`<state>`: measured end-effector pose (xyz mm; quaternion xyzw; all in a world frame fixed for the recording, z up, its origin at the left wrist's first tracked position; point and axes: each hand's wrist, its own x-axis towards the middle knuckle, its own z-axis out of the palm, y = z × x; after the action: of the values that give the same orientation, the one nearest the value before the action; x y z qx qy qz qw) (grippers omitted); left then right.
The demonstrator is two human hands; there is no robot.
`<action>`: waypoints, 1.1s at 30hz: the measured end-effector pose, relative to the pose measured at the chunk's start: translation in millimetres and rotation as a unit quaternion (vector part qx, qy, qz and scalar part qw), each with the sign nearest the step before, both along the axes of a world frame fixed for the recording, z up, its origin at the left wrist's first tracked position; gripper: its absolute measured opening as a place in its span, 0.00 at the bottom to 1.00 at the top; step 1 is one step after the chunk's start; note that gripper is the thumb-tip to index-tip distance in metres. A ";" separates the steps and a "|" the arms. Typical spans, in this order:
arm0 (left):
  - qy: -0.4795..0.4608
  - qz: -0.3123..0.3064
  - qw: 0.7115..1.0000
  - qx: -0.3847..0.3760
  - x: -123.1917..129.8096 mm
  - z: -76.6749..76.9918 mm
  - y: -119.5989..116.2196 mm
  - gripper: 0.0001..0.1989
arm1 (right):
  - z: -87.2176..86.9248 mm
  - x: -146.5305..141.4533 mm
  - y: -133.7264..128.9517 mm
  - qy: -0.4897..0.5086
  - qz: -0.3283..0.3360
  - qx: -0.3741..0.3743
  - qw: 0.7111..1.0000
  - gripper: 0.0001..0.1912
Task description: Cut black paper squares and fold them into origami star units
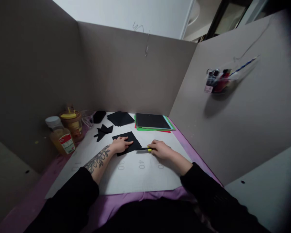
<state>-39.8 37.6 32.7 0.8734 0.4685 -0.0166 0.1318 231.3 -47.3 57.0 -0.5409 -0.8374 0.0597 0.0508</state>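
Observation:
My left hand (122,144) lies on a square sheet of black paper (131,136), fingers stretched out and pressing it to the white mat. My right hand (161,149) is closed around a pair of scissors (143,149) with yellow on the handles. Their thin dark blades point left, with the tips at the lower right corner of the sheet. The fingers hide most of the handles. Left of the sheet lies a folded or cut black paper shape (103,132) with pointed ends.
More black sheets (120,118) lie behind. To their right is a stack of coloured paper (155,121) with black on top. A glue bottle (62,136), a brown pot (72,121) and a clear cup (87,119) stand left. A tool holder (219,82) hangs on the right panel.

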 end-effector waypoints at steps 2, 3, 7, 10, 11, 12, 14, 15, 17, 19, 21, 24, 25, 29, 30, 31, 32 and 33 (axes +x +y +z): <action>-0.027 0.000 1.000 0.010 -4.1 -4.1 -0.5 0.26 | -2.6 3.8 9.8 0.040 -0.045 0.039 0.997 0.18; -0.045 0.002 0.999 0.018 -6.0 -6.3 -1.6 0.28 | -3.7 3.8 16.9 0.044 -0.068 0.060 0.995 0.18; -0.119 0.027 0.991 0.051 -11.4 -13.5 -5.8 0.30 | -7.3 -5.9 51.2 -0.012 -0.113 0.089 0.990 0.13; -0.155 0.044 0.986 0.045 -13.3 -14.9 -6.1 0.30 | -9.9 -14.4 69.8 -0.058 -0.105 0.070 0.990 0.10; -0.160 0.042 0.985 0.044 -13.7 -14.6 -6.3 0.31 | -10.7 -15.9 72.9 -0.067 -0.096 0.061 0.991 0.09; -0.161 0.032 0.985 0.045 -13.9 -14.2 -6.8 0.31 | -11.4 -16.8 74.2 -0.072 -0.086 0.053 0.992 0.09; -0.147 0.001 0.987 0.056 -13.7 -13.0 -8.7 0.31 | -11.7 -16.4 72.5 -0.076 -0.070 0.042 0.994 0.10; -0.135 -0.011 0.989 0.064 -13.3 -12.6 -10.0 0.30 | -11.2 -15.5 69.9 -0.078 -0.062 0.038 0.994 0.10; -0.113 -0.019 0.991 0.076 -12.1 -12.0 -12.4 0.30 | -8.8 -12.6 62.8 -0.085 -0.048 0.030 0.995 0.11; -0.104 -0.013 0.992 0.077 -10.9 -12.0 -13.9 0.30 | -5.5 -8.8 54.8 -0.096 -0.040 0.019 0.994 0.11; -0.105 -0.012 0.992 0.074 -10.2 -12.4 -14.3 0.31 | -2.7 -5.0 47.0 -0.104 -0.032 0.008 0.994 0.11; -0.106 -0.014 0.992 0.073 -10.0 -13.2 -14.0 0.30 | -1.4 -1.3 35.4 -0.102 -0.019 -0.002 0.995 0.13; -0.105 -0.014 0.992 0.072 -10.1 -13.4 -13.9 0.30 | -1.7 -1.3 31.3 -0.098 -0.015 -0.003 0.995 0.13; -0.094 -0.016 0.994 0.062 -10.2 -12.7 -14.1 0.24 | -3.8 -8.2 13.6 -0.085 -0.003 0.001 0.996 0.15; -0.091 -0.017 0.994 0.059 -10.2 -12.1 -14.4 0.22 | -4.2 -11.1 9.5 -0.085 -0.004 0.003 0.996 0.14; -0.089 -0.018 0.994 0.057 -10.2 -11.5 -14.6 0.21 | -4.4 -14.0 5.9 -0.088 -0.009 0.004 0.996 0.14; -0.089 -0.018 0.994 0.055 -10.2 -10.8 -14.8 0.21 | -4.5 -16.8 2.7 -0.092 -0.016 0.005 0.996 0.13; -0.088 -0.017 0.995 0.052 -10.2 -10.0 -14.9 0.21 | -4.5 -19.4 0.2 -0.097 -0.024 0.006 0.995 0.13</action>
<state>-50.0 22.6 22.7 0.8851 0.4403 0.0827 0.1263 211.9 -47.1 52.5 -0.5635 -0.8257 0.0007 -0.0261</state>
